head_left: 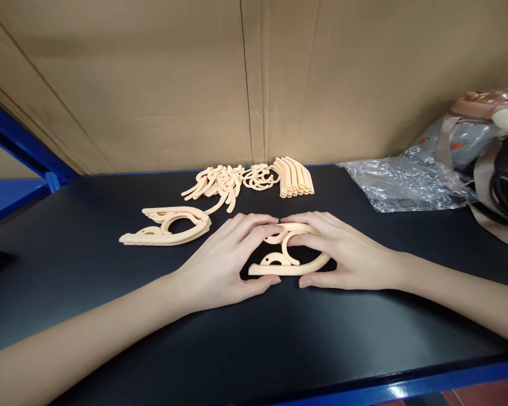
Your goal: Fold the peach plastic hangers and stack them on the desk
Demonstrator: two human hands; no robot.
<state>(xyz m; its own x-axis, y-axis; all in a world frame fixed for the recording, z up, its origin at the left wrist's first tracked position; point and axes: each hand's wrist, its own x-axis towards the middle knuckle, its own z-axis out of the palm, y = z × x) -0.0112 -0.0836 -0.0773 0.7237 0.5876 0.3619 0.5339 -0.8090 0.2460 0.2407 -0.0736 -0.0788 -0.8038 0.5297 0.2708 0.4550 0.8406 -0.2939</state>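
A cream plastic folding hanger, folded into a curved shape, lies on the black tabletop between my hands. My left hand is closed round its left end, with the fingers at the far side and the thumb at the near edge. Round the curved right end is my right hand, one finger reaching across the inner ring and the thumb along the front. Fingers hide parts of the far arm. Left of my left hand, a small stack of similar folded hangers rests on the table.
At the back lie a loose pile of curved cream pieces, several thin ring-shaped pieces and a neat row of curved arms. Clear plastic film and a strapped bottle are at the right. Cardboard stands behind.
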